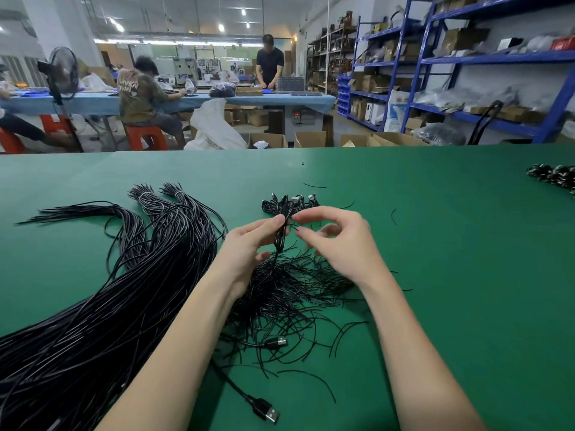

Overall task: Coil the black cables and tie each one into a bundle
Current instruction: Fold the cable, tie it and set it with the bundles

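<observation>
At the centre of the frame a coiled black cable [281, 233] is held upright in the left hand [249, 250], its fingers and thumb curled round the coil. The right hand [339, 241] is raised just beside it with the fingers bent inward; the top of the coil appears to be pinched between its fingertips, though whether a tie is held there cannot be told. The tying of this coil is judged to be under way and not yet finished.

Just above the hands, a small cluster of finished bundles [291, 203] is seen on the green table [435, 244], with connector ends sticking up. A further heap of bundles [553, 175] is visible at the right edge of the frame.

Much is left. A large mass of uncoiled cables [102, 306] fills the lower left of the frame, gathered at the upper left into sheaves bound with pale bands. Below the hands a loose pile of thin black ties [295, 293] is spread out, and two USB plugs [269, 410] are seen near the lower centre. By this showing, only a small share of the work is judged done.
</observation>
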Action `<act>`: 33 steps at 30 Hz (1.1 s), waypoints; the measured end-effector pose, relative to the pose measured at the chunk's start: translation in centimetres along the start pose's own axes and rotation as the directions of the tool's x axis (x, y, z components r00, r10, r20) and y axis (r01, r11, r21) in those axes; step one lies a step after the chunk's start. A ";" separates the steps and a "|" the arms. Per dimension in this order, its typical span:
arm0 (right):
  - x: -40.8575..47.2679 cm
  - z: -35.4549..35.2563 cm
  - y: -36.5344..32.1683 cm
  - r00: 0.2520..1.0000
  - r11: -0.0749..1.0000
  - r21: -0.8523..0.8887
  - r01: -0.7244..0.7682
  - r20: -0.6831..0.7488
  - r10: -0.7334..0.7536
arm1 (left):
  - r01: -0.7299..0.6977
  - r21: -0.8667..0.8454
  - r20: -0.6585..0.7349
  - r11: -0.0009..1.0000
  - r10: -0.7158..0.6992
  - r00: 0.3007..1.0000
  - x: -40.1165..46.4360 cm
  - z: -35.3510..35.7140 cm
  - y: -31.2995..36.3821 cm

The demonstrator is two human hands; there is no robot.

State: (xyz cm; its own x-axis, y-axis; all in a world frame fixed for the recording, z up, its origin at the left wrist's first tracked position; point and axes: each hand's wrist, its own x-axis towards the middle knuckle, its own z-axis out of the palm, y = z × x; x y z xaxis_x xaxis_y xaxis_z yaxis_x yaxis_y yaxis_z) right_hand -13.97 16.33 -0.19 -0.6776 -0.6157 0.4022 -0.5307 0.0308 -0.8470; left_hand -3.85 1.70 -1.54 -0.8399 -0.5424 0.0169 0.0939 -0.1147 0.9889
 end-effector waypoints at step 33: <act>-0.4 5.9 1.5 0.923 0.470 0.863 -0.185 -0.011 0.384 | -0.344 -0.090 -0.102 0.935 0.335 0.937 -0.1 2.3 -1.4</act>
State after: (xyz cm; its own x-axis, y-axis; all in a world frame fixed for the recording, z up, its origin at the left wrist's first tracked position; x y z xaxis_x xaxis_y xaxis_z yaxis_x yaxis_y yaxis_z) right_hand -11.49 11.96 -3.64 -0.8352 -0.5477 0.0496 0.3155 -0.5511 -0.7725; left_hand -5.14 3.87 -2.58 -0.7010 -0.6311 0.3320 0.4246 0.0047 0.9054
